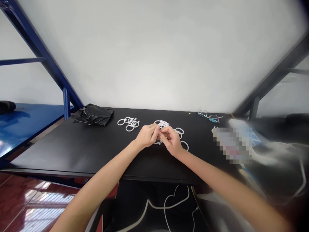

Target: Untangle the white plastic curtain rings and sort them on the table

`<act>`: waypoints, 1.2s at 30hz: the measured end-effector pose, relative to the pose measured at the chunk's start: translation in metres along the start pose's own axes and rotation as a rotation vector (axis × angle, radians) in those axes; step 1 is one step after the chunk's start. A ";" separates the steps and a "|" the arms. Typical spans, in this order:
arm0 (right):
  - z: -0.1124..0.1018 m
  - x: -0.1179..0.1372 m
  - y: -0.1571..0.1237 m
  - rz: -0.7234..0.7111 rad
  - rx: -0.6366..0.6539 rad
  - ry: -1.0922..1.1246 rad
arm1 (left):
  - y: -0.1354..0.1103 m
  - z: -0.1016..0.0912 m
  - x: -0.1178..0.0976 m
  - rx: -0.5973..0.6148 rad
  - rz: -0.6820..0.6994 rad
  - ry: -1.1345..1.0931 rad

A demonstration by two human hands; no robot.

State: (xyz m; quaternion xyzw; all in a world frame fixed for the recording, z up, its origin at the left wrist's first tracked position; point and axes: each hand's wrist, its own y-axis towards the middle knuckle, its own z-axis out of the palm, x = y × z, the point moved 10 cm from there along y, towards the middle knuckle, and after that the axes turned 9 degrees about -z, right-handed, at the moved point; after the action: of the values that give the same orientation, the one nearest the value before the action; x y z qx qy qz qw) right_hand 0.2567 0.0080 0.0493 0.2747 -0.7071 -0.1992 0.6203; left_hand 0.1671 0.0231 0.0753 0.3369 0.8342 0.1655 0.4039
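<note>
My left hand (147,136) and my right hand (172,140) meet at the middle of the black table (72,151). Both have their fingers pinched together on a white plastic ring (161,129) held between them. More white rings (180,131) lie just behind and to the right of my hands. A second small pile of white rings (129,123) sits on the table to the left, apart from my hands.
A crumpled black plastic bag (94,114) lies at the table's back left. Glasses (209,116) rest at the back right, near a blurred object (233,143). White cables (169,203) hang below the front edge. Blue metal framing (43,58) stands left.
</note>
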 end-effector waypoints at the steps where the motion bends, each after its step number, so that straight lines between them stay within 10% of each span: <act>1: 0.000 0.001 0.000 -0.005 0.004 0.001 | 0.000 0.000 0.000 -0.002 0.005 0.012; 14: -0.018 -0.004 0.016 -0.019 0.004 -0.183 | 0.013 -0.016 0.039 -0.050 -0.192 0.335; 20: 0.022 0.012 0.006 -0.355 0.476 -0.559 | 0.010 -0.048 0.096 -0.078 -0.443 0.561; 27: 0.038 0.009 -0.006 -0.461 0.608 -0.662 | -0.001 -0.051 0.128 -0.004 -0.584 0.601; 36: 0.003 0.027 0.010 -0.426 0.155 -0.459 | 0.003 -0.054 0.107 -0.131 -0.630 0.305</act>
State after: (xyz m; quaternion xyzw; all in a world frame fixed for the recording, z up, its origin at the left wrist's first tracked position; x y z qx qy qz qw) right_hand 0.2500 -0.0017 0.0755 0.4111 -0.7681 -0.3269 0.3664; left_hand 0.0787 0.0994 0.0505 0.0080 0.9354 0.1346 0.3267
